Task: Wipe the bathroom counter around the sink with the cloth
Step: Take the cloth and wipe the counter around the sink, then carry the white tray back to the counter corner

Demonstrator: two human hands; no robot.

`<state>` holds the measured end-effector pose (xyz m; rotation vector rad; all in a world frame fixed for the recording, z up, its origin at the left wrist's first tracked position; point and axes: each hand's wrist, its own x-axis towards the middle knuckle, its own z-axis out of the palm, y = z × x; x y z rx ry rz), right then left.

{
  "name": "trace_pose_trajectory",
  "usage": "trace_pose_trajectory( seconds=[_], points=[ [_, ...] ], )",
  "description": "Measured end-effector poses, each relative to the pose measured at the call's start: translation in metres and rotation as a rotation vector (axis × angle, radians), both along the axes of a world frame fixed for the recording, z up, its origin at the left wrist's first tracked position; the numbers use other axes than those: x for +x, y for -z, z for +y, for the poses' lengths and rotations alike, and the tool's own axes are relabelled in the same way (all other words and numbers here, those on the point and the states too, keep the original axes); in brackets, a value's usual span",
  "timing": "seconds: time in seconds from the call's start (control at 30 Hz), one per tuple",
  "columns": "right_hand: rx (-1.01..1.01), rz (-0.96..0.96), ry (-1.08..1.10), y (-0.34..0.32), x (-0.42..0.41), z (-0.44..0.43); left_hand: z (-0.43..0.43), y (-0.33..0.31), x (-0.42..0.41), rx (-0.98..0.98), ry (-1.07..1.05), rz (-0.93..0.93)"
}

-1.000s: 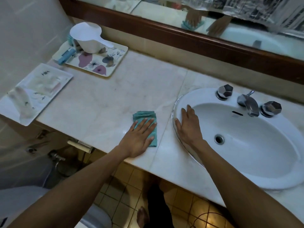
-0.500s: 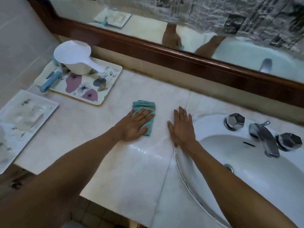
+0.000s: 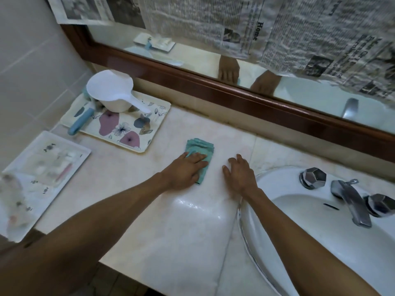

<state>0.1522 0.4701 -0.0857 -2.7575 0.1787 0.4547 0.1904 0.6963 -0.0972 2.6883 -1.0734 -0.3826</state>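
A folded teal cloth (image 3: 199, 149) lies on the pale marble counter (image 3: 186, 231), left of the white oval sink (image 3: 324, 238). My left hand (image 3: 184, 170) presses flat on the cloth's near half, fingers spread over it. My right hand (image 3: 239, 175) rests palm down on bare counter just right of the cloth, at the sink's upper left rim, holding nothing. A wet glossy streak shows on the counter below both hands.
A flowered tray (image 3: 130, 133) at the back left carries a white scoop (image 3: 111, 92) and a blue-handled item (image 3: 80, 122). A white tray (image 3: 40, 167) sits at the far left edge. Chrome faucet (image 3: 350, 201) with two knobs stands behind the basin. A wood-framed mirror (image 3: 235, 97) backs the counter.
Both hands and the cloth moved away from the front edge toward the back of the counter. My right hand left the sink rim for bare counter. The view shifted forward.
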Motion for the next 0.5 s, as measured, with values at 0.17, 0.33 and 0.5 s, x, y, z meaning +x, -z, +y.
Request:
trace_pose_trajectory(
  seconds=[0.17, 0.33, 0.5],
  points=[
    [0.118, -0.123, 0.084, -0.036, 0.008, 0.052, 0.054, -0.034, -0.029, -0.305, -0.473, 0.101],
    [0.245, -0.114, -0.006, -0.058, 0.027, 0.146, 0.158, -0.058, -0.070, -0.392, -0.769, 0.127],
    [0.259, -0.040, -0.264, -0.062, 0.046, 0.263, 0.271, -0.068, -0.117, -0.372, -1.077, 0.076]
  ],
)
